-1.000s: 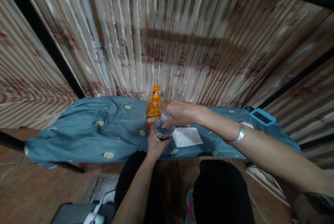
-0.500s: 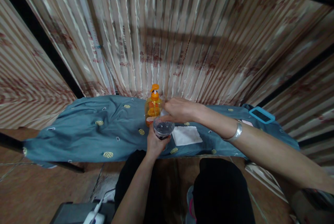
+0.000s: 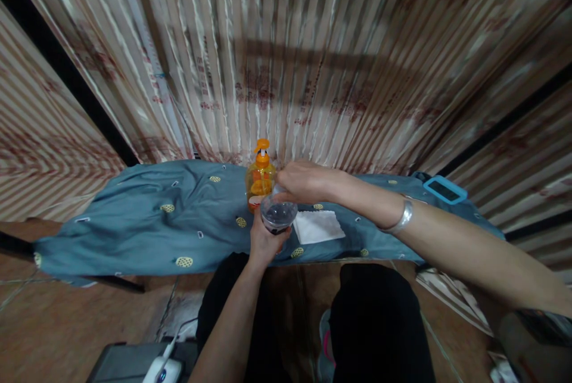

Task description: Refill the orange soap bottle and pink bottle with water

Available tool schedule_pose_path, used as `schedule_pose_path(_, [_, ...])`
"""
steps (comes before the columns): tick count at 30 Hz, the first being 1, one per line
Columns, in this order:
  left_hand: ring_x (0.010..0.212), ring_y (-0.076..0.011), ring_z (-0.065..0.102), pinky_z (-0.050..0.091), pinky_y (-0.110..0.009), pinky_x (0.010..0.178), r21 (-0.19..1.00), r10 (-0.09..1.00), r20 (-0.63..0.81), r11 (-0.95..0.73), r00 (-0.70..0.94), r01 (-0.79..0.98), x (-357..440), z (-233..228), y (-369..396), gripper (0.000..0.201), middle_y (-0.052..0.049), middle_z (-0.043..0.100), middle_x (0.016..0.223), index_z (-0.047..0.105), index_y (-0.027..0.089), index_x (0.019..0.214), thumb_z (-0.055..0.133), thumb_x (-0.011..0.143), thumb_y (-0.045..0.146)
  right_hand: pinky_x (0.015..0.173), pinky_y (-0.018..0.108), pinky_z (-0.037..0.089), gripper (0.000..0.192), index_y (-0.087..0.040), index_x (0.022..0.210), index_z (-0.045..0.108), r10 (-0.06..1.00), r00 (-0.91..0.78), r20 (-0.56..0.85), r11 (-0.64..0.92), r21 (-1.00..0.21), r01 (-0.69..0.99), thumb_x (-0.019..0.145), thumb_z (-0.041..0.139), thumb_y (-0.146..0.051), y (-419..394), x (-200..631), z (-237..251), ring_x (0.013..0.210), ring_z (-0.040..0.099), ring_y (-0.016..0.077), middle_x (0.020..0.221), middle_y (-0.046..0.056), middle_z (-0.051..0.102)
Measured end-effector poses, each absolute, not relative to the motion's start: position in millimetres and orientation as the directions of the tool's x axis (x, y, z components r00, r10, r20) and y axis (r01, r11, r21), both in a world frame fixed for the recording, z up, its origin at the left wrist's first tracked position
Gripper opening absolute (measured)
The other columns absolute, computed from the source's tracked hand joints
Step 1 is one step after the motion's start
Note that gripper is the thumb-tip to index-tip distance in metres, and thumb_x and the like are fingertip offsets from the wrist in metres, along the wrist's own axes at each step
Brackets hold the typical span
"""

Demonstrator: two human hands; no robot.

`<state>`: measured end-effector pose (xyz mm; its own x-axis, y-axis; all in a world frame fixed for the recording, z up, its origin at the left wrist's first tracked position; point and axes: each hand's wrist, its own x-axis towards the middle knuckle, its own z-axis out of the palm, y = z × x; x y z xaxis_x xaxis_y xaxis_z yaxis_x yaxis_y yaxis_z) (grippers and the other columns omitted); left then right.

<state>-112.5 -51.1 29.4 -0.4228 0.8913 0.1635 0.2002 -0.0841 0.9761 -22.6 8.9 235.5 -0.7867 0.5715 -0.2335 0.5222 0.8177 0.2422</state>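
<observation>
A small clear container (image 3: pixel 277 215) with dark contents was held upright in front of the body, just above the near edge of a low surface draped in blue patterned cloth (image 3: pixel 134 228). It was grasped from below by the left hand (image 3: pixel 263 241), fingers wrapped around its lower part. The right hand (image 3: pixel 302 183) was closed over its far upper rim, fingertips pinching something pale there; whether a lid was being fitted or removed could not be told. The container appeared not yet sealed or set down, so the work seemed midway. An orange pump bottle (image 3: pixel 260 176) stood just behind the container, near the right hand's knuckles, leaving little room on that side. A folded white napkin (image 3: pixel 318 226) lay just to the right. Open cloth was left well to the left, and a blue-cased phone (image 3: pixel 445 190) lay at the far right end.
</observation>
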Motion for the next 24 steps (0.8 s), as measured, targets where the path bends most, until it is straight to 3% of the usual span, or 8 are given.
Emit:
schedule_pose_path(4, [0.105,-0.0261,0.069,0.055,-0.038,0.093,0.973,0.883,0.172,-0.082,-0.438,0.215,-112.6,27.8,-50.5,0.082,-0.008,0.071,0.113,0.047,0.017,0.129,0.081,0.055,0.024,0.083,0.038,0.055,0.016,-0.014,0.099,0.068,0.537,-0.806,-0.25,0.842,0.226,0.49,0.089,0.068,-0.026,8.0,-24.5,236.0,0.092,0.068,0.0188,0.097,0.005,0.072])
schedule_pose_path(7, [0.105,-0.0263,0.07,0.056,-0.038,0.091,0.969,0.876,0.178,-0.078,-0.448,0.234,-113.0,27.2,-50.0,0.079,-0.007,0.071,0.112,0.048,0.019,0.127,0.082,0.055,0.023,0.081,0.038,0.053,0.019,-0.013,0.103,0.068,0.525,-0.826,-0.207,0.851,0.165,0.499,0.085,0.071,-0.019,10.9,-19.0,240.4,0.089,0.067,0.0196,0.093,0.006,0.071])
schedule_pose_path(10, [0.105,-0.0265,0.07,0.057,-0.039,0.092,0.965,0.88,0.186,-0.079,-0.438,0.249,-113.8,26.9,-49.7,0.078,-0.006,0.071,0.113,0.049,0.021,0.126,0.082,0.056,0.023,0.079,0.038,0.05,0.025,-0.013,0.107,0.067,0.561,-0.821,-0.106,0.827,0.042,0.56,0.084,0.072,-0.022,18.9,1.3,242.8,0.084,0.064,0.0197,0.088,0.005,0.069])
schedule_pose_path(13, [0.106,-0.0274,0.07,0.056,-0.043,0.094,0.964,0.879,0.188,-0.081,-0.438,0.251,-114.9,25.1,-49.2,0.076,-0.006,0.071,0.114,0.049,0.023,0.124,0.083,0.055,0.024,0.077,0.037,0.049,0.029,-0.015,0.103,0.067,0.637,-0.771,-0.002,0.76,-0.165,0.629,0.083,0.075,-0.034,30.4,41.3,224.9,0.077,0.061,0.0167,0.083,0.0,0.066])
schedule_pose_path(18, [0.107,-0.0277,0.069,0.055,-0.046,0.097,0.957,0.869,0.23,-0.12,-0.438,0.264,-116.5,19.9,-47.6,0.074,-0.007,0.07,0.115,0.049,0.023,0.122,0.082,0.055,0.025,0.069,0.032,0.053,0.029,-0.016,0.096,0.065,0.857,-0.514,0.043,0.448,-0.556,0.7,0.089,0.068,-0.044,44.7,133.1,123.4,0.072,0.063,0.0139,0.079,-0.002,0.065])
schedule_pose_path(21, [0.11,-0.0286,0.068,0.054,-0.048,0.099,0.952,0.868,0.235,-0.115,-0.437,0.283,-117.1,18.3,-46.7,0.075,-0.008,0.07,0.117,0.05,0.023,0.122,0.083,0.055,0.027,0.07,0.032,0.056,0.025,-0.015,0.095,0.063,0.968,-0.248,0.046,0.213,-0.677,0.704,0.093,0.063,-0.04,50.1,178.2,51.8,0.073,0.064,0.013,0.085,0.0,0.065])
schedule_pose_path(24, [0.109,-0.0285,0.069,0.054,-0.046,0.098,0.951,0.863,0.227,-0.098,-0.451,0.293,-116.8,18.9,-46.6,0.075,-0.01,0.07,0.118,0.05,0.021,0.122,0.083,0.055,0.028,0.067,0.03,0.055,0.024,-0.015,0.097,0.063,0.999,-0.016,0.041,0.041,-0.736,0.675,0.094,0.064,-0.039,58.0,206.1,4.6,0.072,0.063,0.0123,0.086,0.0,0.065])
